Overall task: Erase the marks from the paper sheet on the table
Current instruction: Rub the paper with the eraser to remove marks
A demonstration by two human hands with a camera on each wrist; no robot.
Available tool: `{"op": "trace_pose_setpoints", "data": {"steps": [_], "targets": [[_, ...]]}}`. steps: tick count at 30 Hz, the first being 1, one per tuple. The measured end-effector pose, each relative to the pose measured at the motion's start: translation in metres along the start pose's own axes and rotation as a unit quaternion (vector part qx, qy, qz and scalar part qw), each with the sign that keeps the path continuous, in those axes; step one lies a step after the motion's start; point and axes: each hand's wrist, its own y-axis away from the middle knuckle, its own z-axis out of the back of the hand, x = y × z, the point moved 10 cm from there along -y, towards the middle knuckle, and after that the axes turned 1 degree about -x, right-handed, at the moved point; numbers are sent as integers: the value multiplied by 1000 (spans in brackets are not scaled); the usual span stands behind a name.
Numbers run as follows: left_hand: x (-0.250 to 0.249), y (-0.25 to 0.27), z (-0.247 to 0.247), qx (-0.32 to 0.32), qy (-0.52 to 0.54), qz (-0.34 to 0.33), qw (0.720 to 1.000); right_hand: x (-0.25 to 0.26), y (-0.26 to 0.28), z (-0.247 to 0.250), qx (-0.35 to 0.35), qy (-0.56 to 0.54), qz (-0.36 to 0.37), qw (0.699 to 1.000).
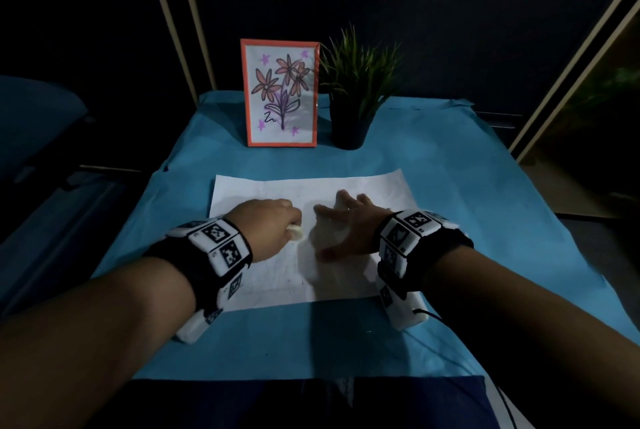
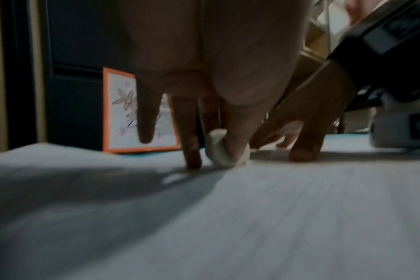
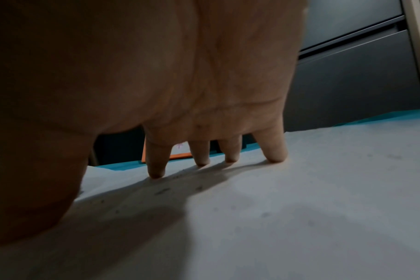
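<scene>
On the blue-covered bench [image 1: 450, 165], a white paper sheet [image 1: 374, 186] lay flat in front of the person, its surface carrying only faint pencil marks [image 1: 277, 269] near the lower middle. The left hand [image 1: 266, 227] was curled over the sheet, its thumb and fingers [image 2: 192, 136] pinching a small white eraser [image 2: 218, 149] whose lower edge touched the paper. Just beside it, the right hand [image 1: 349, 224] lay spread on the sheet, its straight fingers [image 3: 273, 147] splayed apart with the tips pressing the paper and nothing in its grasp; the thumb also rested on the sheet. Both wrists wore black bands with white blocks printed with square codes [image 1: 221, 241]. At the far end of the bench stood an orange-framed flower drawing [image 1: 280, 92], upright, and just to its right a green plant in a dark pot [image 1: 349, 123], both well apart from the sheet.
</scene>
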Motion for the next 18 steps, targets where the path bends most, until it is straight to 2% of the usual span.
{"op": "trace_pose_setpoints", "data": {"steps": [6, 10, 15, 18], "targets": [[-7, 9, -10, 41, 7, -22, 999, 0, -2, -2, 2, -1, 4, 1000], [1, 3, 0, 5, 3, 8, 1000, -2, -3, -2, 6, -3, 0, 1000], [-10, 13, -12, 37, -17, -27, 999, -4, -4, -5, 10, -7, -3, 1000], [-7, 12, -9, 20, -10, -17, 1000, -4, -5, -4, 6, -1, -4, 1000]]}}
